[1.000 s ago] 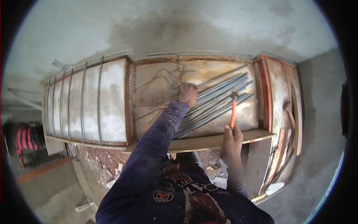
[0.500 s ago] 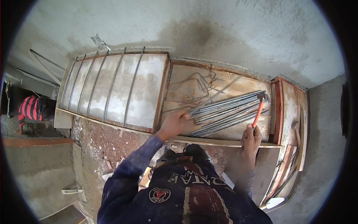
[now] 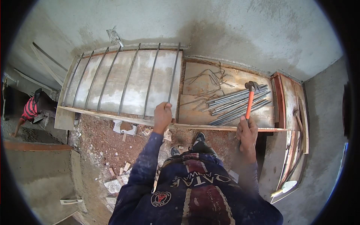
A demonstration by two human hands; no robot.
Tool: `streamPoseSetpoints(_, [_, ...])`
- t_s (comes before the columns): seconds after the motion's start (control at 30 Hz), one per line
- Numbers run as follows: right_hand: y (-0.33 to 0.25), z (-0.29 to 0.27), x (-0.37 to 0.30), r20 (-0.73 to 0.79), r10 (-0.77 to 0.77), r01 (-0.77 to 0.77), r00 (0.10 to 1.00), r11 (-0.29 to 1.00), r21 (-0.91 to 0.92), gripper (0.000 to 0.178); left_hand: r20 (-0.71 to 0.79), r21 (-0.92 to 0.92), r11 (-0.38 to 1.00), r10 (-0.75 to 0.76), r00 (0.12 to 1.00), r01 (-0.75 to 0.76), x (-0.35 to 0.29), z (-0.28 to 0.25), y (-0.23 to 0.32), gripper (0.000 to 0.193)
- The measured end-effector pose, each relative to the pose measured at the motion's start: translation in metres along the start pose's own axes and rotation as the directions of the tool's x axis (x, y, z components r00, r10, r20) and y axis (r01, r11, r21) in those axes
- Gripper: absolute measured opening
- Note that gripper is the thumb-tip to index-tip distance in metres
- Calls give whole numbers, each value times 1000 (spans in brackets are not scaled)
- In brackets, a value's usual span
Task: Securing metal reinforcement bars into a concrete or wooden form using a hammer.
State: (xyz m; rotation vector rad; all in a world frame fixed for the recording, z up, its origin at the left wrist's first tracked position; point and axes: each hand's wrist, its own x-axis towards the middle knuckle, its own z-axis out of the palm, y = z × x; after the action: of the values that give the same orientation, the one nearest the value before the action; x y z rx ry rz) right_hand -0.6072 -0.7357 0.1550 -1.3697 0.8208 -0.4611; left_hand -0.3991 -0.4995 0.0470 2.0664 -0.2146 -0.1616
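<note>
My right hand (image 3: 247, 134) is closed round the orange handle of a hammer (image 3: 250, 101), its dark head pointing up over the rod pile. With my left hand (image 3: 163, 117) I grip the near end of a steel rod (image 3: 174, 73), which lies across the right end of the pale wooden panel (image 3: 144, 62). Several similar rods (image 3: 128, 80) cross that panel to the left, spaced apart. A pile of loose steel rods (image 3: 240, 105) lies slanting on the lower wooden form (image 3: 193, 118) to the right. Behind the pile are thin bent rods (image 3: 210, 75).
A concrete wall (image 3: 240, 33) runs along the far side. The rubble-strewn floor (image 3: 97, 142) holds wood scraps and broken pieces. A trowel (image 3: 288, 186) lies at lower right, a float (image 3: 71, 201) at lower left. Far left, another person (image 3: 30, 108) in red and black stripes bends down.
A rod has gone from the pile to the right end of the panel, in my left hand. That hand has moved left. My right hand still holds the hammer, its head now further left.
</note>
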Motion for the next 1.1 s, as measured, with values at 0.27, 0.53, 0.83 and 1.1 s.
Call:
streamPoseSetpoints(0.27, [7,2,-32,-35,-6,6,999,1000,-4,21,112,-193,971,-124,986,144,3,8,-5,24])
streamPoseSetpoints(0.53, [9,0,-36,-49,-41,37,998,996,-79,20,105,-76,990,-111,988,119,17,28,-38,25])
streamPoseSetpoints(0.83, [11,-3,-27,-25,-40,35,999,985,-167,21,50,-42,996,-76,996,78,46,47,-45,26])
streamPoseSetpoints(1.1, [12,-5,-18,-2,6,-6,1000,983,-184,24,36,-6,995,-96,995,96,34,47,-39,24])
